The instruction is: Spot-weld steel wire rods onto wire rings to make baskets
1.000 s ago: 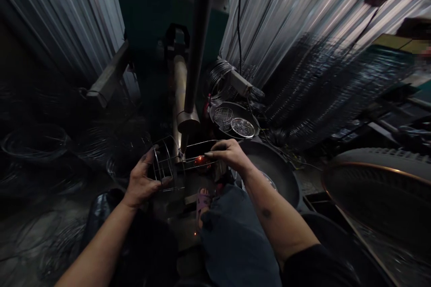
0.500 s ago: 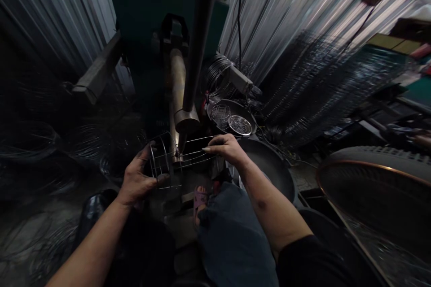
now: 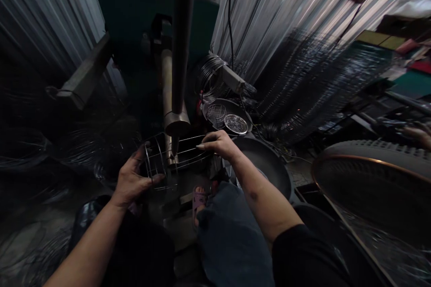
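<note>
A wire frame [image 3: 187, 151] of thin metal rods, round at its left end, lies across the middle of the view. My left hand [image 3: 129, 181] grips that rounded end, thumb below and fingers above. On the right, my right hand [image 3: 220, 145] pinches the rods near their far end between thumb and fingers. A thick upright metal rod [image 3: 183, 49] comes down to a collar and a narrow tip [image 3: 174, 145] at the frame's rods. Behind it, a brass-coloured cylinder [image 3: 167, 85] reaches down to the same spot. Whether the tip touches the rods I cannot tell.
A round pan [image 3: 247, 115] with wire pieces and a small dish stands beyond my right hand, with a larger dark basin [image 3: 283, 166] nearer. A fan [image 3: 367, 188] is at the right. Wire coils [image 3: 210, 71] hang behind; wire bundles [image 3: 81, 143] lie left.
The whole view has shifted, so the machine and both hands appear slightly farther left. Both hands keep their hold on the wire frame.
</note>
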Available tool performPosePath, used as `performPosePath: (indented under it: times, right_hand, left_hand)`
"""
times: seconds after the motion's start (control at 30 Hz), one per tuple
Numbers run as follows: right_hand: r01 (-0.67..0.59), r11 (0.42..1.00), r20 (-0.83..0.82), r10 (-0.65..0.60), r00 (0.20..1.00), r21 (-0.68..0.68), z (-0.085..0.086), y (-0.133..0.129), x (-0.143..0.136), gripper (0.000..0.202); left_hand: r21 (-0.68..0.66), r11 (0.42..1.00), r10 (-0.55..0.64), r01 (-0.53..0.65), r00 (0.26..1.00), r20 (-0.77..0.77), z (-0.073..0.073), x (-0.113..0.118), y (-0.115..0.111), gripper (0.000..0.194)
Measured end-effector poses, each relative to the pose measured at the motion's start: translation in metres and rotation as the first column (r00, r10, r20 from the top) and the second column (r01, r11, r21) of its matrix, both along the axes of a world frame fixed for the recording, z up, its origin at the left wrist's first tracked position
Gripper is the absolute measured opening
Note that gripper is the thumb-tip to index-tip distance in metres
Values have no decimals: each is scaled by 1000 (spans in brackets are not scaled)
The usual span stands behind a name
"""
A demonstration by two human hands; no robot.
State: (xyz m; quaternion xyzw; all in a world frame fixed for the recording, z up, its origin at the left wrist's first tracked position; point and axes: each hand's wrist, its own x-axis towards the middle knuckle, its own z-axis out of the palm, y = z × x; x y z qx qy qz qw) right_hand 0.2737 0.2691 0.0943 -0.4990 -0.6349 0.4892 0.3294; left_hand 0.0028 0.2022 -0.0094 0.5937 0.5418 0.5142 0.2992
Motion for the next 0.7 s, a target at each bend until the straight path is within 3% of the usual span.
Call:
performPosePath:
  times: [0.1, 0.23, 0.47, 0.7]
  right_hand:
    - [-7, 1000, -13, 7, 1000, 16, -3, 3, 1, 28]
    - [13, 999, -16, -13, 1000, 35, -6, 6, 1, 36]
    - [80, 960, -137, -44, 990, 268, -22, 4, 1, 31]
    - [69, 964, -139, -34, 990, 255, -28, 5, 3, 30]
  left_hand:
    - [-43, 999, -28, 31, 997, 72, 2, 0, 0, 98]
    - [-127, 992, 26, -16, 996, 82, 10, 2, -2, 99]
    - [-170, 985, 37, -22, 996, 86, 19, 7, -4, 97]
    - [-159, 986, 55, -45, 997, 59, 18, 7, -3, 96]
